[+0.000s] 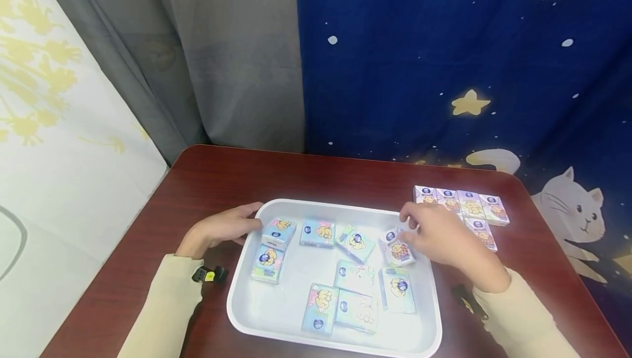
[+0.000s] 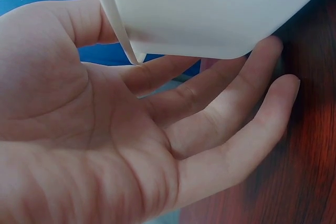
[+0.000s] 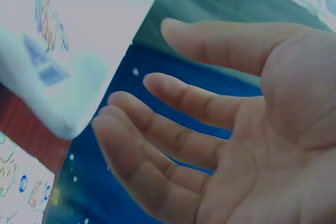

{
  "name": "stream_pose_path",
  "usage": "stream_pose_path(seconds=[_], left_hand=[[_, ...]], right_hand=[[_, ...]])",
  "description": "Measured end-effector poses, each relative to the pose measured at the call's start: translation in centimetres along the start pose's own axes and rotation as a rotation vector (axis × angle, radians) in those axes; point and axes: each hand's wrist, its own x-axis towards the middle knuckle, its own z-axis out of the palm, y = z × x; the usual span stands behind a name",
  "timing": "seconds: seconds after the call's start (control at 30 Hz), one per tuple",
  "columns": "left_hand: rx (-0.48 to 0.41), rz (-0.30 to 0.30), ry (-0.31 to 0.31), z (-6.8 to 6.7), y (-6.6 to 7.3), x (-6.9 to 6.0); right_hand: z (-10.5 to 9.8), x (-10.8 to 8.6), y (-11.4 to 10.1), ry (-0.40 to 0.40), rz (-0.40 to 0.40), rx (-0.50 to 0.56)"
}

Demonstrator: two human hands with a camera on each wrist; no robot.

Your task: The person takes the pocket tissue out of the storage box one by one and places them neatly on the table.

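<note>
white tray [image 1: 283, 303] floor shows between packs [image 1: 318, 233]; left hand [image 1: 224, 229] grips its rim; right hand [image 1: 436, 233], fingers loose, beside 1 lilac pack [image 1: 400, 254].

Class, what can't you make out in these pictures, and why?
Head: fine print on packs in the tray, too small.
Head: parts of the outside packs, behind the right hand.
Left wrist: the tray's inside, behind its wall.
Right wrist: most of the tray, cut by edges.

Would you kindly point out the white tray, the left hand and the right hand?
White tray [image 1: 278, 310]: head view, bare floor toward its near left corner.
Left hand [image 1: 224, 227]: head view, back of the hand.
Right hand [image 1: 438, 233]: head view, back of the hand.
</note>
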Motion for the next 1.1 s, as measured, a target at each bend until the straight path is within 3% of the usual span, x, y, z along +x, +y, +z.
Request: stream_pose_path(seconds=[0.23,0.37,0.6,0.8,1.1], left_hand=[[0.004,0.001,-0.001,-0.2,-0.2,0.0],[0.003,0.001,0.0,-0.3,-0.2,0.0],[0.006,0.003,0.0,-0.2,0.1,0.0],[0.001,0.005,-0.003,-0.1,0.2,-0.1],[0.001,-0.007,0.004,0.0,0.1,-0.2]], right_hand=[[0.8,1.2,-2.7,-0.167,-0.039,-0.129],[1.3,1.6,-3.9,-0.213,-0.066,-0.21],[2.5,2.1,-4.8,-0.243,-0.107,-0.401],[3.7,2.0,-4.8,-0.283,-0.125,-0.482],[4.8,1.7,-3.9,-0.235,-0.213,-0.612]])
